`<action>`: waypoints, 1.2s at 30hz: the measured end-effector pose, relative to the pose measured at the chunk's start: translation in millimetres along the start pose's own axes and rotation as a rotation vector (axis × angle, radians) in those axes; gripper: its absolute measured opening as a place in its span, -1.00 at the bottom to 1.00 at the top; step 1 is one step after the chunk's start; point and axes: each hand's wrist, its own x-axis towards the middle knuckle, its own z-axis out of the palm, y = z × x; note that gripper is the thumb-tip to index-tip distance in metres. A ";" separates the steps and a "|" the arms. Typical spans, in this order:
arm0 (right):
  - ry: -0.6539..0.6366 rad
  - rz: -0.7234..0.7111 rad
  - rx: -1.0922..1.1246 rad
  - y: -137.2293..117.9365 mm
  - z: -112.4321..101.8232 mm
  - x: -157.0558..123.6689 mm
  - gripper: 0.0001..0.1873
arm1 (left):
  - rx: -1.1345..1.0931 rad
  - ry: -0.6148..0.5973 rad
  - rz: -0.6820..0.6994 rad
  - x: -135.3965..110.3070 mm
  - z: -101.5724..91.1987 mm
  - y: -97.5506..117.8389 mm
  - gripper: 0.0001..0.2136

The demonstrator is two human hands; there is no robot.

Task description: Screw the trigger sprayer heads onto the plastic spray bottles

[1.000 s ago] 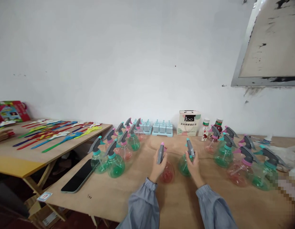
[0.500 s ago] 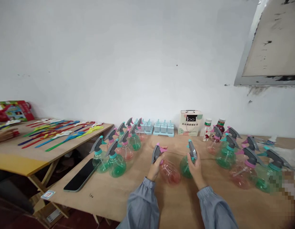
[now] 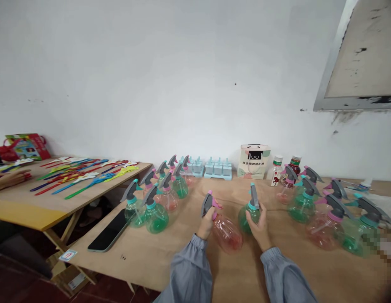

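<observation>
My left hand (image 3: 205, 222) is closed round the neck of a pink spray bottle (image 3: 227, 234), which is tilted with its round body swung toward the right and its grey trigger head (image 3: 208, 203) up at the left. My right hand (image 3: 260, 224) wraps the body of a green spray bottle (image 3: 248, 215) that stands upright on the wooden table (image 3: 195, 261), its grey and teal head pointing away from me. The two bottles sit close side by side in front of me.
Several more green and pink spray bottles (image 3: 157, 202) cluster at the left, and another group (image 3: 328, 210) at the right. A black phone (image 3: 110, 230) lies near the table's left edge. Blue moulds (image 3: 218, 168), a small box (image 3: 254, 161) and two bottles stand at the wall. Coloured sticks (image 3: 81, 174) cover a side table.
My left hand has tipped the pink bottle from upright to a slant, its body swinging right and toward me. The green bottle stays upright in my right hand.
</observation>
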 end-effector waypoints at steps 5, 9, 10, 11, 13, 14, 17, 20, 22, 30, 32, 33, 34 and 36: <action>-0.004 -0.006 -0.030 -0.9 0.2 0.4 -0.43 | -0.054 -0.132 0.045 1.1 3.7 1.7 -0.84; 0.000 -0.051 -0.033 -4.2 0.9 -0.2 -0.46 | -0.059 -0.088 0.062 -1.9 6.8 8.9 -0.90; -0.004 -0.056 -0.032 -4.9 0.9 -0.4 -0.46 | -0.055 -0.077 0.060 -2.8 7.5 11.0 -0.91; -0.008 -0.056 -0.033 -5.3 0.9 -0.5 -0.46 | -0.051 -0.073 0.053 -3.5 8.4 13.1 -0.92; -0.014 -0.054 -0.034 -5.7 1.0 -0.5 -0.46 | -0.062 -0.076 0.037 -4.2 10.5 16.1 -0.90; -0.011 -0.051 -0.035 -5.6 1.1 -0.4 -0.46 | -0.073 -0.086 0.031 -4.3 11.6 17.0 -0.86; -0.007 -0.051 -0.044 -5.0 1.8 -0.1 -0.46 | -0.091 -0.120 0.014 -4.8 13.6 17.0 -0.77; -0.023 -0.070 -0.058 -4.7 2.6 0.0 -0.45 | -0.034 -0.086 0.004 -6.6 12.2 15.1 -0.84; -0.032 -0.083 -0.070 -5.1 3.2 -0.1 -0.46 | 0.016 -0.073 0.004 -7.9 10.7 14.0 -0.89; -0.036 -0.105 -0.078 -5.2 4.4 -1.1 -0.45 | -0.054 -0.157 -0.052 -9.7 15.8 14.4 -0.82; -0.029 -0.095 -0.080 -3.6 4.4 -1.7 -0.44 | -0.050 -0.113 -0.024 -9.7 14.3 14.2 -0.83; -0.029 -0.091 -0.078 -2.7 4.5 -2.0 -0.44 | -0.034 -0.094 -0.007 -9.6 12.8 13.8 -0.84; -0.029 -0.089 -0.075 -1.9 4.6 -2.2 -0.44 | -0.013 -0.083 0.008 -9.2 11.1 13.2 -0.86; -0.030 -0.087 -0.073 -0.8 5.0 -2.3 -0.43 | 0.009 -0.093 0.023 -8.0 8.2 11.9 -0.88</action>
